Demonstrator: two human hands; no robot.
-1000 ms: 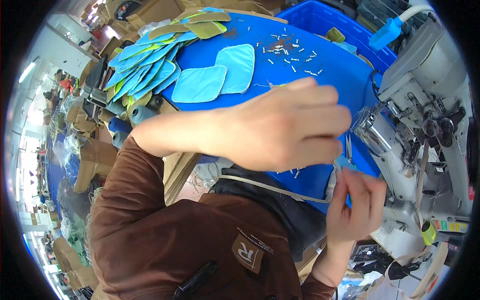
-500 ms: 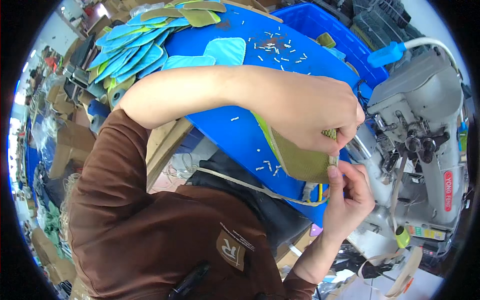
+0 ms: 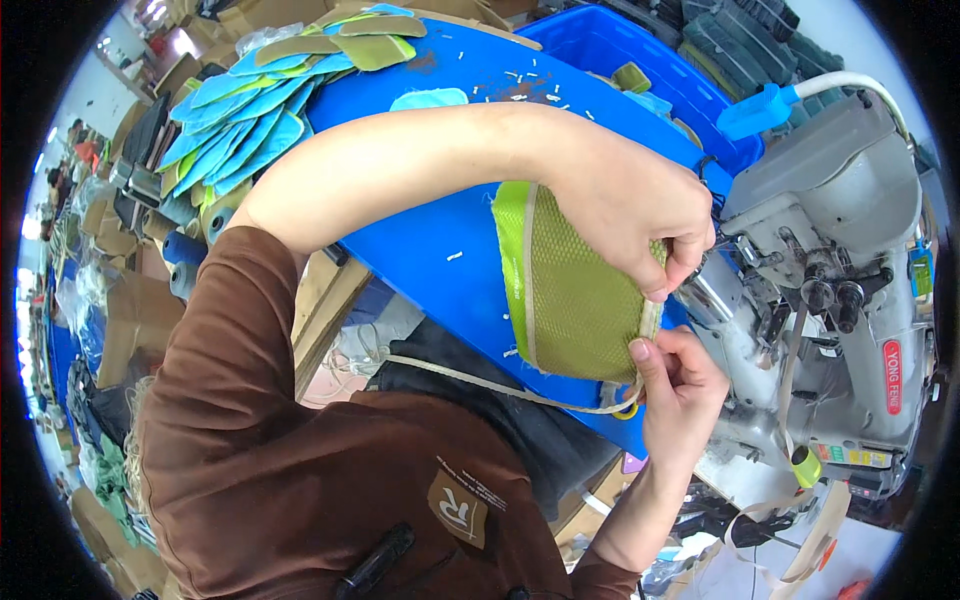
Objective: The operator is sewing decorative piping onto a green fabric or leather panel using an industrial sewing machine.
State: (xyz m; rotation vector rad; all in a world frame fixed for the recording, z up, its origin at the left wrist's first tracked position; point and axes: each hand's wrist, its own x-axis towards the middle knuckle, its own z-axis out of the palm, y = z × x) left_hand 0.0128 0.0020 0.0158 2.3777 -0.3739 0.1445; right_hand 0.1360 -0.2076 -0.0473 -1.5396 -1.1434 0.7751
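Note:
An olive mesh fabric piece [image 3: 585,290] with a lime green edge panel hangs between my hands above the blue tabletop. My left hand [image 3: 640,220], its arm reaching across from the left, is closed on the upper part of the piece's right edge. Just below, my right hand [image 3: 685,385] pinches the lower corner of that edge between thumb and fingers. A narrow pale tape [image 3: 470,380] runs from my lap up to the corner at my right hand. Pale binding lies along the edge between both hands.
A grey sewing machine [image 3: 820,220] stands close on the right. Behind is a blue plastic crate [image 3: 600,35] with fabric pieces in it. Stacked blue and olive pieces [image 3: 240,115] lie at the back left. White scraps are scattered over the blue tabletop [image 3: 420,255]. Thread cones [image 3: 183,248] stand left.
The olive piece has swung into fuller view, showing its green panel and mesh face. Both hands have shifted slightly left, still gripping its right edge.

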